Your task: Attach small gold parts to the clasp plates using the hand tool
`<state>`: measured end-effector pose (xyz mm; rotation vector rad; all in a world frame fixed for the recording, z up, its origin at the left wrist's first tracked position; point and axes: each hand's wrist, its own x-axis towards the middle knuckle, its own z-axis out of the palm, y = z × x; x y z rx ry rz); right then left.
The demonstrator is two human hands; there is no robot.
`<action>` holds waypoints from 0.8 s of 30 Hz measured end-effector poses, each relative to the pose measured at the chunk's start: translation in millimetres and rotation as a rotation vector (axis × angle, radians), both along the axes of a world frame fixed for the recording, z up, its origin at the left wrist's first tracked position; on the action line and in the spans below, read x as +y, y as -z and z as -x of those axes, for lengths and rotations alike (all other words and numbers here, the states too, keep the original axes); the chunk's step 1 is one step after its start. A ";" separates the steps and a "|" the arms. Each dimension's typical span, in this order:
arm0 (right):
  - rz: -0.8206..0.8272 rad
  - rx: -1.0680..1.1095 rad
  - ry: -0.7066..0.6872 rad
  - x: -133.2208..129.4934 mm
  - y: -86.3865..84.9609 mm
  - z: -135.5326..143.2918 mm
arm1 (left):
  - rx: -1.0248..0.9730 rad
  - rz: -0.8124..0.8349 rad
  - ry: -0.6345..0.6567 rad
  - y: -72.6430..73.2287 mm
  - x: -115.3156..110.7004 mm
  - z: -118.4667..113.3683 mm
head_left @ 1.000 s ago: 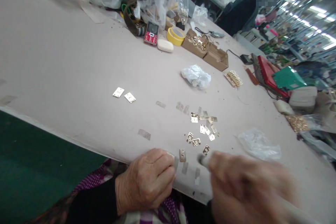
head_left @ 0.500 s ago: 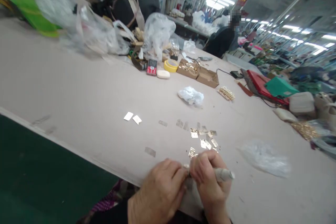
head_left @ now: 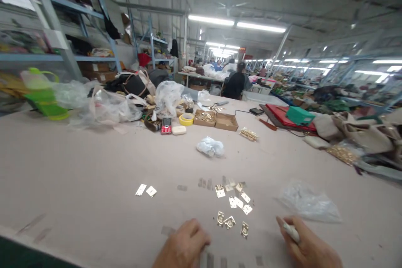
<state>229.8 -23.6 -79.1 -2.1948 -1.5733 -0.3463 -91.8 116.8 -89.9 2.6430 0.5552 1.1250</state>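
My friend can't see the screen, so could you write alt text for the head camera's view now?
A person's right hand holds a whitish tool at a pale worktable, left hand curled; small metal plates lie scattered ahead. Farther back are a phone and cardboard boxes.

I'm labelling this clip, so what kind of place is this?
Probably a factory workshop: long ceiling lights over rows of work areas, blue shelving at the left, and small metal plates on a worktable.
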 end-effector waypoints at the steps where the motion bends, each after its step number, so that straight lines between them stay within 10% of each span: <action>1: 0.011 -0.059 0.040 -0.8 5.2 -9.4 | 0.073 0.094 -0.011 -8.0 10.3 14.6; 6: -0.069 -0.263 0.091 3.9 21.7 -22.9 | 0.155 -0.037 -0.287 -27.4 73.0 93.1; 10: -0.091 -0.273 0.015 13.3 23.2 -12.0 | 0.234 -0.072 -0.452 -25.0 111.1 112.6; 18: -0.245 -0.221 -0.054 18.7 22.6 -11.3 | 0.366 0.196 -0.298 -62.5 156.1 -8.5; 24: -0.326 -0.192 -0.112 20.4 20.1 -17.1 | 0.429 0.277 -0.247 -54.6 216.7 -99.1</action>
